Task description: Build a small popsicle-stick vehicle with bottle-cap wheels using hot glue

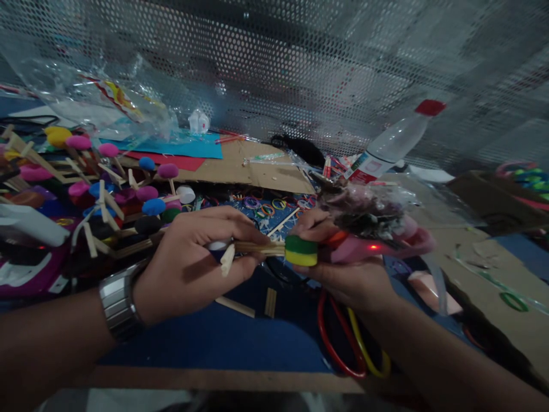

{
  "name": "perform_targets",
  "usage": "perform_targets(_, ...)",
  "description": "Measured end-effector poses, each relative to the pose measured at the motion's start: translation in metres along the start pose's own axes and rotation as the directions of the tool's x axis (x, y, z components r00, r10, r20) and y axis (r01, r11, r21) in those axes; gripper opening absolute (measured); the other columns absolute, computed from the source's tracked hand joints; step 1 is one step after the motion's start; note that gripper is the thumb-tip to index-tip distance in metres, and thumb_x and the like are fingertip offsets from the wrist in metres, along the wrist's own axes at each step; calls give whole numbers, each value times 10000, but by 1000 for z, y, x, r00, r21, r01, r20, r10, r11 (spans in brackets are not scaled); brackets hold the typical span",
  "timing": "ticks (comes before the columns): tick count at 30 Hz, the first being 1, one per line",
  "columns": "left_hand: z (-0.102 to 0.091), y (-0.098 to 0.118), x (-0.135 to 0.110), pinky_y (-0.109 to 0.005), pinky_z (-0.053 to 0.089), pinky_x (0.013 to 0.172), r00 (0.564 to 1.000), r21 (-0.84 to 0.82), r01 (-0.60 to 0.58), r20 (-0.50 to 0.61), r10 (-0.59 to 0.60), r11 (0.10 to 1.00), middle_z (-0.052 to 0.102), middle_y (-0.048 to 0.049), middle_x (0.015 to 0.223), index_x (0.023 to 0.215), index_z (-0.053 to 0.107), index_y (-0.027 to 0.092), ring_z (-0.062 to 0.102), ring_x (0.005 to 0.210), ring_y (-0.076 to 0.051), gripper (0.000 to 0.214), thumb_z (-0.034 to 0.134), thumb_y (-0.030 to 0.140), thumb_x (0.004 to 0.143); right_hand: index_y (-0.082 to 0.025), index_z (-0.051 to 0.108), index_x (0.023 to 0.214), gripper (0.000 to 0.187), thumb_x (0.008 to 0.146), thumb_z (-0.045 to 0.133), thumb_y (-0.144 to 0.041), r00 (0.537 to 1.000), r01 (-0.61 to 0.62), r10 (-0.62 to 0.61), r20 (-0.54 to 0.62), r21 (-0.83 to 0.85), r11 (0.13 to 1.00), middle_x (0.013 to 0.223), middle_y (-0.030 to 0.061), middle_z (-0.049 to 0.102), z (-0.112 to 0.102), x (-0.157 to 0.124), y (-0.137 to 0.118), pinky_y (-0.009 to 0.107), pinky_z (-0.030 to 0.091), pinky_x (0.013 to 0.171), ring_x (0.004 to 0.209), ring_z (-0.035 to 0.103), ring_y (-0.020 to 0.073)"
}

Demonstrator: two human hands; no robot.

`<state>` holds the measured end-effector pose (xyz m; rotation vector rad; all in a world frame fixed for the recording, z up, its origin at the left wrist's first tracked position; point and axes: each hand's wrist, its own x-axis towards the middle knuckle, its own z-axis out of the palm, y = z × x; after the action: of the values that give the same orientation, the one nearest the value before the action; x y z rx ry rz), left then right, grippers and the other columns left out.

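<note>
My left hand (197, 252), a metal watch (120, 303) on its wrist, is closed round a small bundle of flat wooden sticks (257, 248). At the bundle's right end sits a short round piece (301, 250), green above and yellow below, touching or nearly touching the wood. My right hand (351, 280) pinches this piece between thumb and fingers. Along the right hand lies a pink tool (398, 245) with a lit red light, resembling a glue gun; I cannot tell whether the hand also grips it. Loose wooden pieces (270, 302) lie below on the blue surface.
Many coloured round pieces on wooden sticks (152, 206) crowd the left. A purple and white device (34, 229) stands beside them. Behind are cardboard (253, 163) and a tilted red-capped bottle (386, 143). Red and yellow scissor-like loops (343, 343) hang near the front edge.
</note>
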<state>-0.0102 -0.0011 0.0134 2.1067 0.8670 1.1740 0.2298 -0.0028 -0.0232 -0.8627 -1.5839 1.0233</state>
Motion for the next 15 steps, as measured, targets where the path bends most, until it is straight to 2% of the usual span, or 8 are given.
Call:
perform_targets(3, 1, 0, 0, -251, 596, 692, 1000, -3, 4, -7, -4, 1000, 790, -21, 889, 928, 809, 229, 743, 801, -173, 189, 733, 115, 799, -360, 750, 957, 266, 737, 887, -302, 1000, -3, 4, 6, -34, 999, 928, -33, 740, -1, 0, 1, 364, 574, 802, 853, 692, 203)
perform_targets(11, -1, 0, 0, -248, 594, 710, 1000, 3, -5, 8, 5, 1000, 793, -33, 907, 938, 812, 209, 746, 831, -178, 173, 742, 122, 807, -321, 759, 943, 242, 740, 889, -302, 1000, 2, -2, 1, -16, 1000, 915, -21, 755, 1, 0, 1, 348, 569, 800, 844, 699, 192)
perform_targets(15, -2, -2, 0, -254, 592, 707, 1000, -8, -16, 10, 16, 1000, 793, -47, 923, 954, 811, 205, 743, 837, -184, 164, 742, 153, 814, -359, 757, 944, 260, 733, 896, -303, 1000, 17, -17, 0, -16, 1000, 921, -39, 745, 0, 0, 1, 357, 568, 784, 843, 688, 198)
